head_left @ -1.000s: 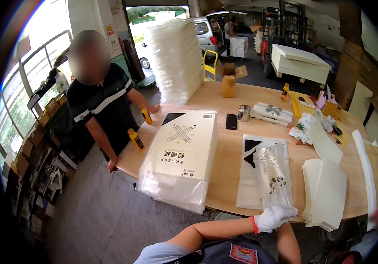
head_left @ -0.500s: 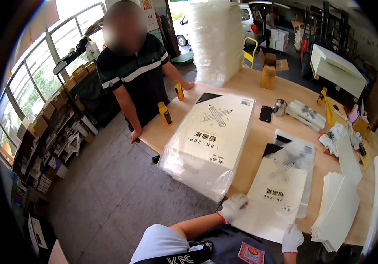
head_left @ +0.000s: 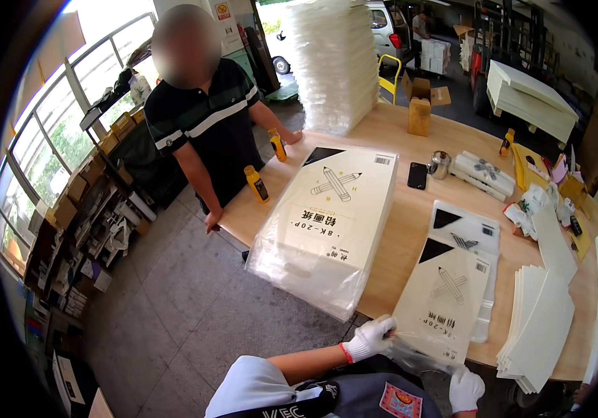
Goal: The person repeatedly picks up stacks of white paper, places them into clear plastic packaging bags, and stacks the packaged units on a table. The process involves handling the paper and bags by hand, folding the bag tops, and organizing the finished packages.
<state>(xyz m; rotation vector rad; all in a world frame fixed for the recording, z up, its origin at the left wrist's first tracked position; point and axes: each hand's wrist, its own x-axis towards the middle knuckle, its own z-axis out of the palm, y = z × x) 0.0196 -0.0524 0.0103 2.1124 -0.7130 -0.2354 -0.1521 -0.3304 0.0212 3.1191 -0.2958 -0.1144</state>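
Note:
A clear plastic bag [head_left: 445, 285] printed with crossed pencils and a black corner lies on the near right of the table, with pale paper inside. Its loose transparent end hangs over the table edge toward me. My left hand [head_left: 372, 339], in a white glove with a red cuff, is closed on the left side of that end. At its right corner, my right hand [head_left: 466, 389], gloved too, has its fingers curled on the plastic. Under this bag lie more clear bags [head_left: 487, 233]. To the left rests a thick stack of filled, matching bags [head_left: 337, 216].
A fan of pale sheets [head_left: 534, 320] lies at the right. Farther back are a phone [head_left: 417, 175], a metal jar [head_left: 439, 164], a small carton [head_left: 419, 115] and a tall plastic-wrapped stack [head_left: 334, 66]. Another person [head_left: 205, 118] leans on the table beside orange bottles [head_left: 257, 184].
The paper's near edge, which stuck out toward me, now lies farther up inside the bag. The bag's empty end shows between my hands. The other person has hardly moved.

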